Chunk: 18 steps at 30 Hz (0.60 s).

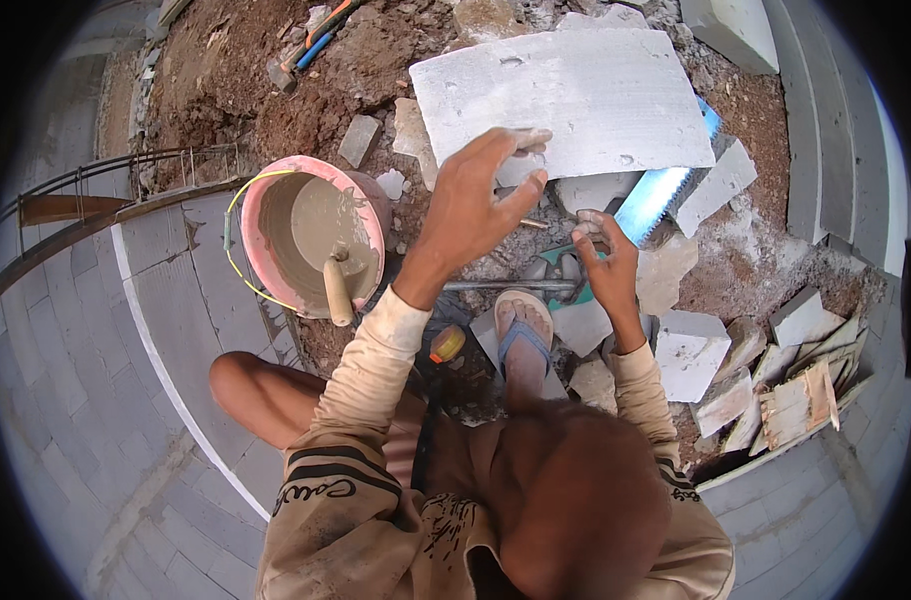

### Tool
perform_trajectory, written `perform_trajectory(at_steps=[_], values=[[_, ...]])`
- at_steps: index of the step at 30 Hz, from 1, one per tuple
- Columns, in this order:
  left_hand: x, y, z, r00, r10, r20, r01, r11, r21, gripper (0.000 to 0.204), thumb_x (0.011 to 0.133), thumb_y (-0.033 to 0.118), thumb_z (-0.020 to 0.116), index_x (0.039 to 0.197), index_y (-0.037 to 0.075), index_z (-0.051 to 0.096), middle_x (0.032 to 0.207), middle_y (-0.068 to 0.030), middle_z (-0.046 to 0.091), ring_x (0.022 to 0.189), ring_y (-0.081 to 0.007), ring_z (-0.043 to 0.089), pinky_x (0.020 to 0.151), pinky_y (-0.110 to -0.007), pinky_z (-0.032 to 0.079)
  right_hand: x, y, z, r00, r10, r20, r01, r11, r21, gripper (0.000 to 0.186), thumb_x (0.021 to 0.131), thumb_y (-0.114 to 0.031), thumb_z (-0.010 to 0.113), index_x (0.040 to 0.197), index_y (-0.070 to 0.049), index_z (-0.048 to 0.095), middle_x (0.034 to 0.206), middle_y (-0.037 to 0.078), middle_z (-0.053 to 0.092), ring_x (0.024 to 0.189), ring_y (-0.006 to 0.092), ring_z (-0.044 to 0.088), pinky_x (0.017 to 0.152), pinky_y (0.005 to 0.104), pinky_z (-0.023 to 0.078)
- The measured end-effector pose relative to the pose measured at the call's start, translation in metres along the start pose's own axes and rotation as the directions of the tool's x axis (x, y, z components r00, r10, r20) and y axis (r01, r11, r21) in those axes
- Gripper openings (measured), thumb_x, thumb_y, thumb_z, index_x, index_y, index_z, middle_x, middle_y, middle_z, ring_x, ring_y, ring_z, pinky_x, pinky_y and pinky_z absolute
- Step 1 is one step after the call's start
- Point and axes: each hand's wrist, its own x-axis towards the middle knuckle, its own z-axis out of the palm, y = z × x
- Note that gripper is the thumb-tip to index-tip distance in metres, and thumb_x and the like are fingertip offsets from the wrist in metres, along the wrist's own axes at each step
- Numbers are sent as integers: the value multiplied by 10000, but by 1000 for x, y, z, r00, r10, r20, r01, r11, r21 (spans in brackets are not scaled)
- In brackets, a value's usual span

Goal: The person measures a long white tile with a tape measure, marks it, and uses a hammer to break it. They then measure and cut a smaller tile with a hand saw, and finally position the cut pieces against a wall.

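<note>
A white lightweight block (566,95), flat-faced and dusty, lies across broken pieces in front of me. My left hand (476,205) is at its near left edge, thumb and fingers apart with nothing between them. My right hand (611,260) hovers nearer to me, fingers curled and apart from the thumb; no held thing shows. Beside it the shiny blade of a handsaw (654,200) slants out from beneath the block. A short thin stick (534,223) shows between my hands. Below them lies a metal bar (501,285), its right end by a green piece (566,268).
Left stands a pink bucket (381,215) of wet mortar, with a wooden-handled trowel (338,290) in it. A hammer (284,72) lies far left. A yellow tape measure (447,343) is near my sandalled foot (524,335). Block offcuts (692,352) and splintered boards (796,408) lie right.
</note>
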Motion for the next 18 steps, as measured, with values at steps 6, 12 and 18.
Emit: perform_trajectory(at_steps=[6,12,18], values=[[-195,-22,-3,696,-698,168,593,691,414,450,894,313,718,1269,71,665,1252,-192,664,1208,-380,620,1043,-469,490,-9,8,-13,993,86,-79,-97,986,-139,300,934,-111,720,1202,16,675,987,105,738,931,163,692,834,291,533],[-292,-36,9,486,-861,153,689,485,539,645,808,339,790,1375,141,554,1384,-164,524,1250,-440,565,1012,-523,509,-74,33,-14,920,286,266,-376,834,404,468,956,-190,700,1363,-1,567,1227,126,669,1084,245,680,882,342,540],[-306,-55,38,490,-860,144,646,469,603,675,779,298,793,1367,118,515,1342,-191,525,1233,-478,564,959,-551,536,-247,92,-76,341,843,415,-781,8,624,456,1010,-317,608,1418,-119,556,1371,66,613,1208,238,613,933,363,521]])
